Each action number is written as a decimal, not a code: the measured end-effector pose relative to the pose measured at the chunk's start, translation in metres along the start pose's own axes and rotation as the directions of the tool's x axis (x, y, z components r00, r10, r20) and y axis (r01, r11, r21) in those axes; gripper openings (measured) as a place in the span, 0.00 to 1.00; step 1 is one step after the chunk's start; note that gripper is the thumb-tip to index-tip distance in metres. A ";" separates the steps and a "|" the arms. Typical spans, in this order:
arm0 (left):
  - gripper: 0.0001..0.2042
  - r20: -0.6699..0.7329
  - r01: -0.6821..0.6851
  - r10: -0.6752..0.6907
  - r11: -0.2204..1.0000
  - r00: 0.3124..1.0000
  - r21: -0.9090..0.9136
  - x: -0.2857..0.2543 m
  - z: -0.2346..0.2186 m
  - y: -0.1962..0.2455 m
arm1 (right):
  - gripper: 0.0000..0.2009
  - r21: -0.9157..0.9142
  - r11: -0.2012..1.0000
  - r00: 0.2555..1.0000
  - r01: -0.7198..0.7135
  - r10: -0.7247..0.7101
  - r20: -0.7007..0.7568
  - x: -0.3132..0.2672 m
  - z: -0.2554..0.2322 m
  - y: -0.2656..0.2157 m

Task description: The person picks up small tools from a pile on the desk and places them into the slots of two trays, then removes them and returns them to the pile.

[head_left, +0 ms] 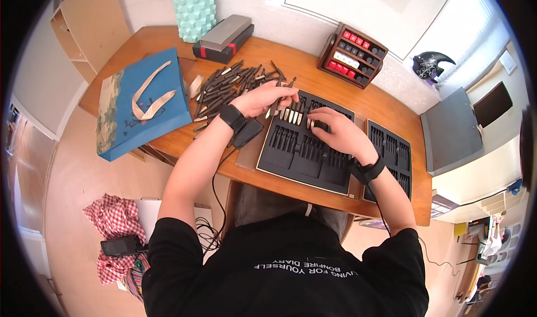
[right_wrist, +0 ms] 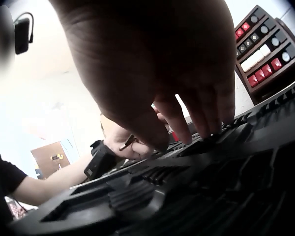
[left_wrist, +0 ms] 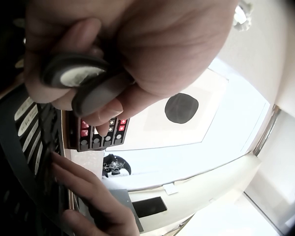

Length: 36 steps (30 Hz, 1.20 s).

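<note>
My left hand point(head_left: 265, 99) pinches a few slim dark pieces above the upper left of a black slotted tray point(head_left: 279, 163). In the left wrist view, two dark oval ends point(left_wrist: 81, 77) show in that hand, one with a pale face. Pale-tipped pieces point(head_left: 293, 116) stand in a row in the tray between the hands. My right hand point(head_left: 338, 131) rests on the tray's middle, its fingers reaching down to the slots; in the right wrist view those fingers point(right_wrist: 199, 115) look nearly straight. Whatever lies beneath its fingertips is hidden.
A heap of dark pieces point(head_left: 224, 88) lies left of the tray, near a blue bag point(head_left: 142, 104). A second slotted tray point(head_left: 390, 149) is at the right. Behind stand a wooden rack point(head_left: 352, 54) and stacked boxes point(head_left: 224, 37). A cable hangs by the left forearm.
</note>
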<state>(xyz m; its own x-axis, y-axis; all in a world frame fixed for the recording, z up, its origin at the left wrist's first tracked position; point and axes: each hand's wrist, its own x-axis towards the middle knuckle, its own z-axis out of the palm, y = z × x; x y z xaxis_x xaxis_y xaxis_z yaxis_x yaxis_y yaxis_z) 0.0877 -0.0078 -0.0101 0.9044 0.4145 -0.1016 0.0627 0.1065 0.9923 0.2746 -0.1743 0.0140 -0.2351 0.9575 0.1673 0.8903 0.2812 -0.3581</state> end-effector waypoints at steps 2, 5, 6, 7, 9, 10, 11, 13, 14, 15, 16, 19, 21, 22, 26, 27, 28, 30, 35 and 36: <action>0.14 0.026 -0.001 0.002 1.000 1.000 -0.022 -0.004 0.003 0.003 | 0.16 0.031 1.000 0.999 0.001 0.001 -0.053 0.004 -0.001 0.001; 0.14 0.265 -0.022 0.043 0.996 0.963 -0.082 -0.008 0.007 0.004 | 0.14 0.528 0.834 0.973 -0.162 0.224 -0.054 0.014 0.002 -0.004; 0.14 0.301 0.003 0.006 1.000 0.954 -0.030 -0.012 0.010 0.007 | 0.14 0.686 0.716 0.965 -0.132 0.251 -0.075 0.018 0.007 -0.005; 0.14 0.333 0.026 -0.032 0.999 0.942 0.022 -0.015 0.013 0.010 | 0.14 0.816 0.571 0.956 -0.086 0.278 -0.093 0.021 0.011 -0.006; 0.15 0.364 0.017 -0.026 0.999 0.931 0.027 -0.016 0.019 0.008 | 0.13 0.872 0.480 0.966 -0.094 0.255 -0.036 0.027 0.016 -0.010; 0.15 0.362 0.017 -0.031 0.999 0.932 0.043 -0.015 0.019 0.007 | 0.11 0.877 0.468 0.956 -0.109 0.291 -0.036 0.029 0.018 -0.016; 0.15 0.355 0.016 -0.035 0.998 0.934 0.057 -0.015 0.019 0.006 | 0.11 0.878 0.467 0.955 -0.106 0.295 -0.042 0.029 0.020 -0.016; 0.15 0.331 0.013 -0.028 0.999 0.943 0.049 -0.015 0.020 0.007 | 0.09 0.925 0.368 0.946 -0.097 0.323 -0.029 0.032 0.027 -0.012; 0.14 0.303 0.011 -0.021 0.999 0.953 0.035 -0.016 0.020 0.007 | 0.09 0.944 0.327 0.955 -0.039 0.291 -0.062 0.033 0.029 -0.009; 0.14 0.296 0.012 -0.021 0.999 0.955 0.033 -0.016 0.019 0.007 | 0.09 0.945 0.325 0.957 -0.040 0.286 -0.057 0.033 0.027 -0.008; 0.14 0.291 -0.004 0.002 1.000 0.957 0.007 -0.015 0.019 0.009 | 0.09 0.939 0.343 0.929 -0.021 0.353 -0.108 0.034 0.025 -0.007; 0.14 0.259 -0.001 0.015 0.999 0.966 -0.054 -0.014 0.020 0.010 | 0.09 0.948 0.318 0.872 0.012 0.461 -0.166 0.033 0.015 0.006; 0.14 0.243 -0.023 0.030 0.999 0.970 -0.029 -0.012 0.016 0.008 | 0.10 0.957 0.287 0.864 0.032 0.474 -0.171 0.030 0.006 0.018; 0.13 0.238 -0.005 0.016 0.999 0.971 -0.049 -0.011 0.015 0.008 | 0.10 0.960 0.275 0.856 0.045 0.484 -0.179 0.029 0.002 0.023; 0.13 0.177 -0.014 0.021 0.999 0.984 -0.043 -0.008 0.013 0.008 | 0.11 0.952 0.306 0.856 -0.022 0.497 -0.140 0.020 -0.012 0.041; 0.13 0.173 -0.016 0.024 0.999 0.985 -0.048 -0.008 0.013 0.008 | 0.11 0.951 0.308 0.858 -0.027 0.495 -0.136 0.018 -0.017 0.044; 0.12 0.169 -0.002 0.011 0.999 0.986 -0.050 -0.007 0.012 0.007 | 0.11 0.900 0.412 0.864 -0.141 0.495 -0.091 0.017 -0.022 0.048; 0.12 0.160 0.008 0.001 0.998 0.987 -0.055 -0.006 0.011 0.006 | 0.11 0.781 0.546 0.857 -0.302 0.514 -0.027 0.016 -0.026 0.050; 0.12 0.165 0.012 -0.005 0.999 0.986 -0.041 -0.006 0.011 0.005 | 0.11 0.712 0.551 0.853 -0.435 0.506 0.129 0.022 -0.011 0.065; 0.12 0.165 0.013 -0.006 0.999 0.986 -0.039 -0.005 0.011 0.005 | 0.11 0.689 0.562 0.848 -0.457 0.509 0.147 0.024 -0.007 0.060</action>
<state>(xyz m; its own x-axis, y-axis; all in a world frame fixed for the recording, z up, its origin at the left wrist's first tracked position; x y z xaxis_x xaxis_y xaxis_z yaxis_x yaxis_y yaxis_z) 0.0877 -0.0193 -0.0036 0.9612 0.2590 -0.0949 0.0579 0.1469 0.9875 0.3254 -0.1349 0.0032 0.1967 0.9646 -0.1757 0.3396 -0.2352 -0.9107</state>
